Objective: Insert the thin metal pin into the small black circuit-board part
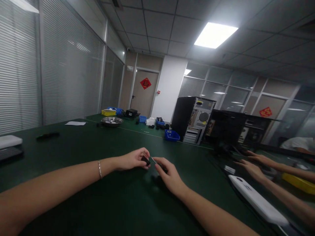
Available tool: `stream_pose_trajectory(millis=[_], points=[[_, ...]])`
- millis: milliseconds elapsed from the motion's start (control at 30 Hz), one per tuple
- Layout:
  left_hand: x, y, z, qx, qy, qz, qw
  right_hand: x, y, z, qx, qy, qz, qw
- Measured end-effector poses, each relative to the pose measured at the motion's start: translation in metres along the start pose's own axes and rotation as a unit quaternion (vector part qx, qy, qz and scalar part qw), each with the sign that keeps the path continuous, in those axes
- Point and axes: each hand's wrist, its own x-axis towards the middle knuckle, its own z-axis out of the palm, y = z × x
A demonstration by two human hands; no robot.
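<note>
My left hand (134,159) is closed around a small black block-like part (146,160), held between thumb and fingers just above the green table. A bracelet circles that wrist. Close by on the right, my right hand (171,175) grips a thin metal-tipped tool (154,160); its slim shaft points toward the black part. Most of the tool is hidden in my fingers, so its exact kind is unclear. Whether its tip touches the part cannot be made out.
Another person's hands (254,168) work at the right, beside a white power strip (256,198) and a yellow tray (299,183). A computer tower (193,119), blue bin (171,135) and metal dish (112,122) stand farther back on the green table (98,203). A dark object (48,135) lies left.
</note>
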Motion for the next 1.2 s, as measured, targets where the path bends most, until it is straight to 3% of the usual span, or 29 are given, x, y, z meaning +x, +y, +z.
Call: stream_pose_trajectory(millis=[133,300,433,633,900,1200], points=[[-0.002,0.001,0.011,-0.004,0.015,-0.004,1.000,0.000,0.000,-0.001,-0.030,-0.010,-0.021,0.999],[0.002,-0.005,0.004,-0.021,0.079,0.015,0.997,-0.001,-0.002,-0.003,-0.042,0.003,-0.026,0.999],[0.005,-0.008,0.002,-0.041,0.109,-0.005,0.993,-0.001,0.005,-0.002,-0.052,0.017,-0.022,0.998],[0.007,-0.011,0.004,-0.047,0.113,-0.002,0.992,-0.002,0.011,-0.001,-0.084,0.016,-0.025,0.996],[0.005,-0.004,0.008,0.024,0.129,0.006,0.991,-0.002,0.005,-0.005,-0.079,0.014,-0.023,0.997],[0.000,-0.005,0.006,-0.054,0.089,-0.036,0.994,-0.005,0.000,-0.008,-0.037,0.008,-0.044,0.998]])
